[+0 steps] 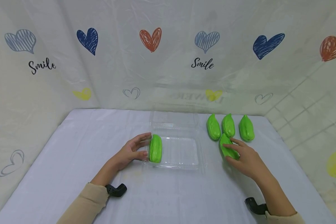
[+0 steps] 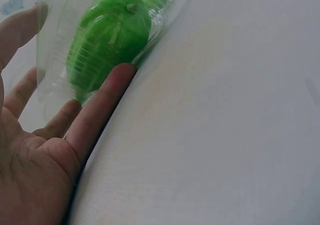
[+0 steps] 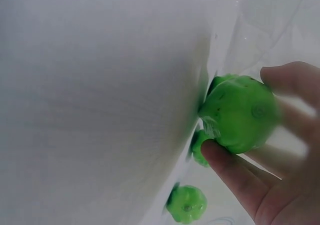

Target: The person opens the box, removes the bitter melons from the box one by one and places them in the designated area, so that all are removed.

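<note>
A person's two bare hands work on a table covered with a white cloth (image 1: 72, 149). The left hand (image 1: 131, 151) lies open with fingers straight and a little spread, its fingertips (image 2: 117, 77) touching the left outer wall of a clear plastic clamshell box (image 1: 182, 155) whose lid stands open toward the far side. Inside the box, tight against that left wall, lies one green ridged vegetable (image 1: 155, 148); in the left wrist view it sits just behind the thin plastic, right by the fingers, with only the wall between them. The right hand (image 1: 247, 160) is to the right of the box, its thumb and fingers curled round a second green vegetable (image 1: 227, 147), which it grips on the cloth; the right wrist view shows the thumb under it and the fingers, blurred, over its top. Just beyond that hand, three more green vegetables (image 1: 229, 127) lie side by side in a row, near the held one. The box sits between the two hands. Behind the table hangs a pale backdrop (image 1: 168, 56) printed with coloured hearts and the word "Smile".
</note>
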`<state>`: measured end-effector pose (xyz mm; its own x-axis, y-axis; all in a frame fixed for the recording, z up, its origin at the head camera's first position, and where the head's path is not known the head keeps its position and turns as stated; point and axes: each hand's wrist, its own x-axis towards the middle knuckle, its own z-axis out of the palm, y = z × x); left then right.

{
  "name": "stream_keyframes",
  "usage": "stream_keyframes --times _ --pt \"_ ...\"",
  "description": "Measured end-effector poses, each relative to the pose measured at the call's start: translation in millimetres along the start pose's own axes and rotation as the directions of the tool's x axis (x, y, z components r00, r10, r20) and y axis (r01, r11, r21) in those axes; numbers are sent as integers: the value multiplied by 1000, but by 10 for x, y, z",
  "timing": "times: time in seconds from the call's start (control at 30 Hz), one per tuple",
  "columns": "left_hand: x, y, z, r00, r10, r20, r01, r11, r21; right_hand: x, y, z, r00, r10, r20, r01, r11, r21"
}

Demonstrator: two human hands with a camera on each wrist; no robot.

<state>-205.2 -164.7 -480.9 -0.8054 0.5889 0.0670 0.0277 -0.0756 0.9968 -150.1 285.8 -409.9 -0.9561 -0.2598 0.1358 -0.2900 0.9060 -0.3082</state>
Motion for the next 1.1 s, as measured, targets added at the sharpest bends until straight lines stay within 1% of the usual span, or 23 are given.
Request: stream_keyframes --times 0.2,0.4,0.5,0.63,0.87,1.1 --pt "0 -5 -2 1000 6 5 -6 1000 5 1 1 -12 1000 1 17 -1 1000 0" --pt "1 -5 -3 1000 -13 -1 13 1000 -5 -6 -9 -19 1000 1 30 -1 1000 -7" --pt "-14 26 10 1000 -7 7 7 1000 -13 -7 -12 -38 999 6 50 -6 1000 -13" --pt "-28 37 11 1000 4 13 -4 1000 1 -2 -23 -68 998 14 66 -13 1000 -18" --pt "-21 63 14 1000 4 11 -4 1000 -21 34 -76 -139 998 11 60 -10 1000 -24" --pt "-13 54 16 1000 2 14 -1 1000 -24 79 -139 -182 999 -7 53 9 1000 -22"
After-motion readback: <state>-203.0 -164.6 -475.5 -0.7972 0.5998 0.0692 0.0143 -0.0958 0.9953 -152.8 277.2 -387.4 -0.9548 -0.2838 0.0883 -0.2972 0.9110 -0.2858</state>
